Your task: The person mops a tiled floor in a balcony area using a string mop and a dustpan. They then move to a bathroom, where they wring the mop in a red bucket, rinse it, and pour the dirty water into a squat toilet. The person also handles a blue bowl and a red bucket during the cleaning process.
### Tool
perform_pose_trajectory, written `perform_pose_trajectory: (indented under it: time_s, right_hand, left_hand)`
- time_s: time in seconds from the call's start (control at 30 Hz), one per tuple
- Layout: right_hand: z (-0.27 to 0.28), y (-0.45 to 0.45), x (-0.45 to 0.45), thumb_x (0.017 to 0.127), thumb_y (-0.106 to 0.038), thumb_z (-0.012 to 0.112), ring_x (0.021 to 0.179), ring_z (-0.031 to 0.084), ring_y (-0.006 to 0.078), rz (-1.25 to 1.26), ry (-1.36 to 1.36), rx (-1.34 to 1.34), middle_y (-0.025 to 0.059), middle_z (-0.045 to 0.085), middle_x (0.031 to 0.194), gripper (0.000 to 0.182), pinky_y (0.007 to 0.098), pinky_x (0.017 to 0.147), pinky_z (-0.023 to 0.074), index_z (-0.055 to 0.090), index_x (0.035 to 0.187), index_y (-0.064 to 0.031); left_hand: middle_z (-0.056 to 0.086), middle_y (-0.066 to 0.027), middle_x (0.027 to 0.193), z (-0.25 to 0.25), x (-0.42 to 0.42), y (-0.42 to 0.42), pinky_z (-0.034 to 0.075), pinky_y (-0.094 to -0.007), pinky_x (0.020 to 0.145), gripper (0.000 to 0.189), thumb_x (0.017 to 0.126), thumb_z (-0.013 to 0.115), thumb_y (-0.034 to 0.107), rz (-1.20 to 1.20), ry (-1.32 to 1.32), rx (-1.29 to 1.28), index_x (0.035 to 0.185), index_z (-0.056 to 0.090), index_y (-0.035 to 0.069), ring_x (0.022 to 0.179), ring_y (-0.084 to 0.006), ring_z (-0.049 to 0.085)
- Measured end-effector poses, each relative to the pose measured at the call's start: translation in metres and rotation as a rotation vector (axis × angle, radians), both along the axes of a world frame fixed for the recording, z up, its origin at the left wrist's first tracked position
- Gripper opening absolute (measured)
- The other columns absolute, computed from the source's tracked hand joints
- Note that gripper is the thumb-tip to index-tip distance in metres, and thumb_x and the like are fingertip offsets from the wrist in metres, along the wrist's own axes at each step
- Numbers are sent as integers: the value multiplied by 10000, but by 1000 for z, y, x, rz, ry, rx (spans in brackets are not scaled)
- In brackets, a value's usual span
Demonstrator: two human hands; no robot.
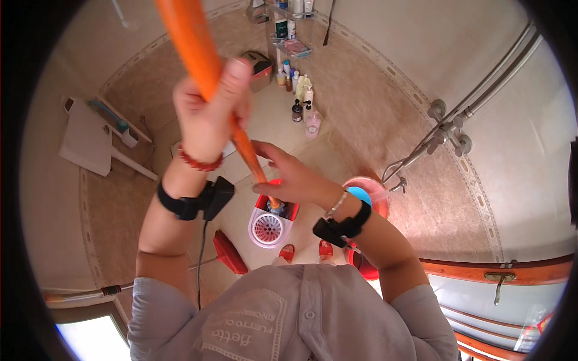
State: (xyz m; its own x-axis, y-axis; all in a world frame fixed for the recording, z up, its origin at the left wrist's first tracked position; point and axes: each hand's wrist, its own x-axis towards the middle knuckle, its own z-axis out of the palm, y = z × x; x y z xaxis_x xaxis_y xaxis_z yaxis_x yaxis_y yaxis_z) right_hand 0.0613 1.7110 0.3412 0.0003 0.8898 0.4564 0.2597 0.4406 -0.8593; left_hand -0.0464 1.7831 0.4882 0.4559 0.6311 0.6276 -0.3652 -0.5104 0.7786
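My left hand [216, 106] is closed around the upper part of an orange mop handle [192, 49], which slants from the top of the picture down to the floor. Lower on the same handle is my right hand [293, 176], its thumb and fingers on either side of the shaft; how firmly it grips cannot be told. The mop head [275, 207] is inside the red part of a mop bucket [295, 216], where only a bit of its grey-blue strands shows. A round wringer basket [268, 228] with a pale rim sits at the bucket's near end.
Bottles [296, 111] line the floor ahead, below a corner shelf [293, 53]. A pink tub [384, 205] with a blue basin [360, 195] stands right of the bucket, under a running tap [399, 184]. A red broom head [229, 252] lies left of my feet; a wooden-framed door [456, 270] is at right.
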Motion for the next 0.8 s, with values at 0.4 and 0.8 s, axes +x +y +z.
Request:
perform_pose_trajectory:
  time_s: [0.4,0.8]
  right_hand:
    - [-212,25,-4,875,-286,585,621,541,133,-191,-32,-626,46,563,657,296,313,554,438,546,751,-20]
    - [109,46,-16,930,-280,527,384,332,74,171,527,-17,-31,356,475,315,252,393,303,426,687,-107]
  left_hand:
    - [595,-113,929,-179,-185,-5,470,-343,768,392,809,685,248,289,693,-222,1095,529,31,887,-220,585]
    - [644,-184,963,-375,-370,-203,481,-421,815,287,797,632,281,397,1709,-861,956,618,42,932,-348,610]
